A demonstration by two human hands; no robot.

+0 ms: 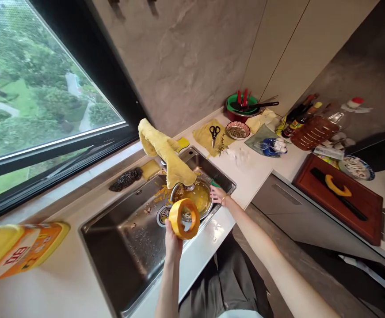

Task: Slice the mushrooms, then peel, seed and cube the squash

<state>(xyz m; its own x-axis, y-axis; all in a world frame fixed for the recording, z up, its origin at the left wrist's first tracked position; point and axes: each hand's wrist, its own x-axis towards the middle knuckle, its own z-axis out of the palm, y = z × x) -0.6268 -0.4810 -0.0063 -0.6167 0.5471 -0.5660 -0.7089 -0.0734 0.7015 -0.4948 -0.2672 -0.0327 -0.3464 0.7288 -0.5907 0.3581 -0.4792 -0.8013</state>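
Observation:
My left hand (173,238) grips a hollow ring of pumpkin (175,217) from below, holding it over the sink's front edge. Behind the ring, a round metal bowl (209,211) with yellowish water and bits in it sits in the sink (126,247). At the bowl's right rim is my right hand (218,195), its fingers stretched out and apart. A small green item (214,183) shows just beyond those fingertips; its kind is unclear. Over the faucet hangs a yellow cloth (179,170), hiding most of it. Orange peelings (162,193) lie in the sink near the drain (162,215).
Scissors (214,134) lie on a yellow cloth (200,132) beside a patterned bowl (238,130). At right, a cutting board (361,212) carries a black knife (331,187) and a pumpkin slice (338,187). A large yellow bottle (23,249) stands at left. Sauce bottles (301,121) crowd the back corner.

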